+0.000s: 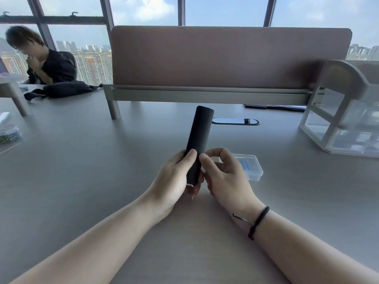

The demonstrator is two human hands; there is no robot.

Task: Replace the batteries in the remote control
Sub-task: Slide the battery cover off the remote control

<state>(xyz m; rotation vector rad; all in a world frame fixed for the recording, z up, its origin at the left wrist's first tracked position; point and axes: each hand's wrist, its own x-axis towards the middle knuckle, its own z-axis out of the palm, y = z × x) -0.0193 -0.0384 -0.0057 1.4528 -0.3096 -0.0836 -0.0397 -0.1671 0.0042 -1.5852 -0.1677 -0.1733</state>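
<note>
A slim black remote control (198,132) is held up over the grey desk (82,171), its plain back facing me and its far end pointing away. My left hand (174,179) wraps the lower part, thumb pressed on the back. My right hand (223,175) touches the same lower end from the right, thumb tip on the back beside the left thumb. A thin pale line shows at the remote's bottom edge. Behind my right hand lies a small clear plastic box (251,167) with blue items inside; I cannot tell if they are batteries.
A brown desk divider (225,56) stands across the back. A clear drawer organiser (344,119) sits at the right. A dark oval cable port (235,121) lies past the remote. Another person (47,62) sits at far left behind a black bag (65,90).
</note>
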